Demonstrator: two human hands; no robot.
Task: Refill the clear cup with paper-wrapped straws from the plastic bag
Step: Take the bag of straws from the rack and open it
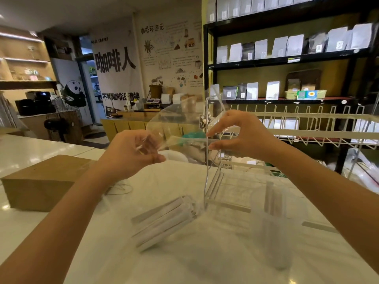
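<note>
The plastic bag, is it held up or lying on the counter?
Held up: both hands, left hand and right hand, pinch the plastic bag above the counter.

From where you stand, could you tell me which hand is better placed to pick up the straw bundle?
Probably the left hand: the paper-wrapped straws lie below it, left of the clear cup. Both hands, including the right hand, grip the plastic bag.

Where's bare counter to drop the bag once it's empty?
Free: near edge of the white counter, in front of the straw bundle; also the far-left stretch behind the brown paper bag. Crowded: centre-right, with the acrylic stand, clear cup and wire rack.
</note>
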